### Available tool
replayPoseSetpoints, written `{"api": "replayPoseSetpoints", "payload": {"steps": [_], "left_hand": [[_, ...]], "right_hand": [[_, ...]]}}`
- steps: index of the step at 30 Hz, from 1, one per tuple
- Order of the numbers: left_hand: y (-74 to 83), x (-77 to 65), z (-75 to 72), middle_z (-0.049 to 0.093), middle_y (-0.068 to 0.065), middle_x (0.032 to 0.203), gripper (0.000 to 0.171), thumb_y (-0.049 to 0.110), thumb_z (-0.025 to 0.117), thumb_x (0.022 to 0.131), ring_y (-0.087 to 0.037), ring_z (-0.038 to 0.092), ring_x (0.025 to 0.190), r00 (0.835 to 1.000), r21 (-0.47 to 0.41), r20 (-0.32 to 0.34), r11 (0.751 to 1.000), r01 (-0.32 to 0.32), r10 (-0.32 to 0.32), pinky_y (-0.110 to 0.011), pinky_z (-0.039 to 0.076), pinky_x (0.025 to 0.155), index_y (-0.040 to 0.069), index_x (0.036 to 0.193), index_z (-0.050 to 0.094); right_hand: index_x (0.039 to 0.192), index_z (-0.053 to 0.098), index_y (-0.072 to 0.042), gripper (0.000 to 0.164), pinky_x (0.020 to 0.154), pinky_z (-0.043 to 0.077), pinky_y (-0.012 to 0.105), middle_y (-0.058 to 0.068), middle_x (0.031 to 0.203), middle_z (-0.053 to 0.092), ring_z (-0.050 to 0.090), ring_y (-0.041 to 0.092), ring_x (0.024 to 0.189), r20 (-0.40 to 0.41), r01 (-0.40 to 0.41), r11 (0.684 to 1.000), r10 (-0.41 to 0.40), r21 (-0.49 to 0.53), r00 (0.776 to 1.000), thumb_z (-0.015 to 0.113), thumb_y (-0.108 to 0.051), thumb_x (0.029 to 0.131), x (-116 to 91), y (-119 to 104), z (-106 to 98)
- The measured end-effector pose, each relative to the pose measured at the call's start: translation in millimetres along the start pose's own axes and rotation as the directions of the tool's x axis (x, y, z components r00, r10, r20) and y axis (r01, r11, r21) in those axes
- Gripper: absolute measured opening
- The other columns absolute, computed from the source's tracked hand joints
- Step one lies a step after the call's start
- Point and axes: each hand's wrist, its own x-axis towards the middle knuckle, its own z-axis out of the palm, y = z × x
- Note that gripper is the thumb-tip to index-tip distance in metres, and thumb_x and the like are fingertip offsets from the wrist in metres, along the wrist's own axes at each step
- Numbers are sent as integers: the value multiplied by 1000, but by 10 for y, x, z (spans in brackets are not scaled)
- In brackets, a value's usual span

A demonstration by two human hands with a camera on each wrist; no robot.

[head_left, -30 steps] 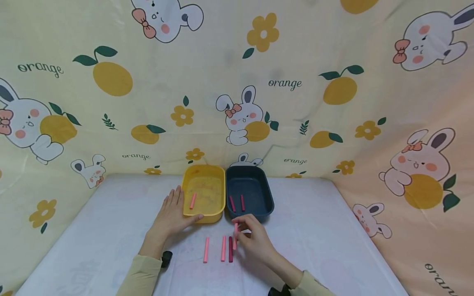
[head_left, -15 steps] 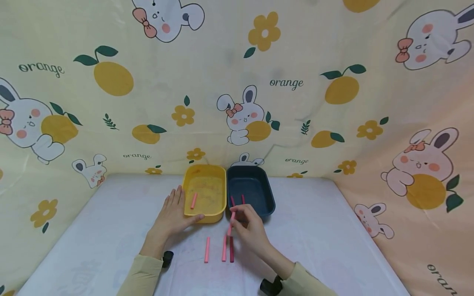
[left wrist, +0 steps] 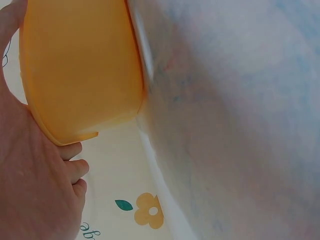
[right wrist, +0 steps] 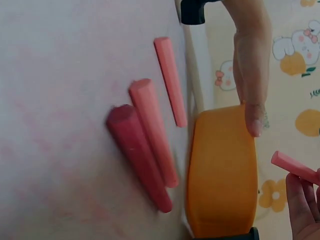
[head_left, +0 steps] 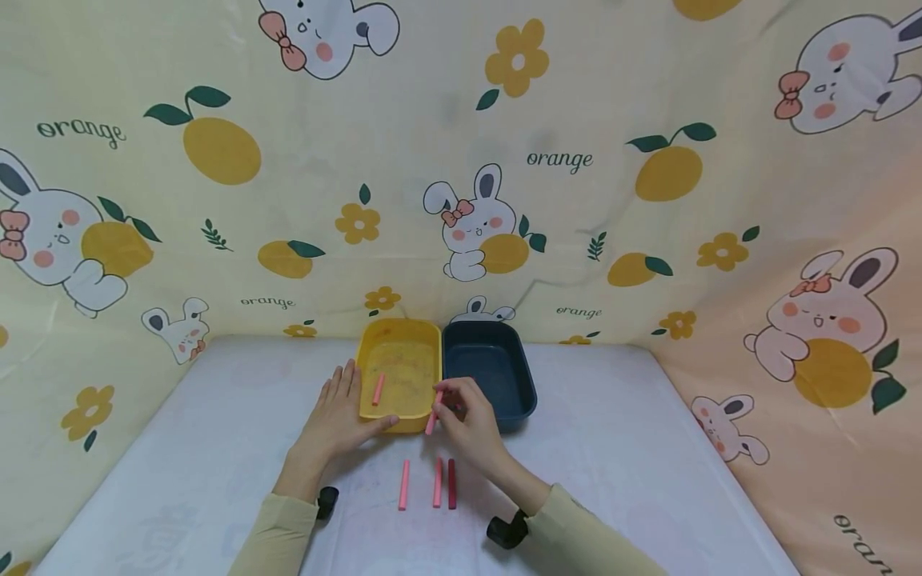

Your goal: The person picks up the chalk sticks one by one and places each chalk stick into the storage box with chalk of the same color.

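My right hand (head_left: 468, 424) pinches a light pink crayon (head_left: 434, 412) between thumb and fingers, above the near right corner of the yellow bin (head_left: 399, 332). This crayon (right wrist: 292, 166) shows at the right edge of the right wrist view. My left hand (head_left: 334, 412) rests against the yellow bin's left side with straight fingers, its thumb along the near rim. Inside that bin lies one pink crayon (head_left: 378, 390). On the table in front are two pink crayons (head_left: 404, 485) (head_left: 438, 483) and a dark red crayon (head_left: 452, 484).
A dark blue bin (head_left: 529, 392) stands against the yellow bin's right side; my right hand covers its near left part. The white-covered table (head_left: 612, 480) meets a patterned cloth (head_left: 576, 216) behind and at both sides. Black wrist cameras (head_left: 507, 530) sit under the wrists.
My right hand has moved up and left with the pink crayon, from the near side of the blue bin to the yellow bin's corner. The left hand has stayed in place.
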Motion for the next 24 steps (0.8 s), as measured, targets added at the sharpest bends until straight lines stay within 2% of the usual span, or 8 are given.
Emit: {"api": "replayPoseSetpoints", "payload": {"steps": [4, 15, 24], "left_hand": [[8, -5, -14, 3, -27, 171, 129, 79, 61, 85, -46, 5, 158, 1000, 0, 1, 1000, -1, 1, -59, 9, 128, -11, 161, 9], [-23, 21, 17, 4, -28, 171, 130, 83, 58, 85, -47, 5, 158, 1000, 15, -7, 1000, 0, 1, -59, 10, 128, -12, 160, 11], [-37, 21, 18, 4, -27, 172, 129, 82, 59, 86, -46, 6, 158, 1000, 18, -16, 1000, -10, 10, -59, 9, 128, -11, 161, 12]], "right_hand": [[125, 66, -12, 25, 80, 56, 22, 1, 119, 61, 67, 18, 103, -6, 29, 1000, -29, -7, 1000, 68, -8, 101, 114, -1, 73], [122, 66, -7, 24, 85, 63, 31, 12, 118, 60, 71, 28, 104, 5, 95, 992, -96, 84, 995, 68, -1, 99, 393, 17, 298], [122, 67, -5, 24, 86, 62, 30, 10, 118, 62, 71, 23, 103, 30, 63, 996, -65, 55, 997, 67, 2, 99, 574, -5, 476]]}}
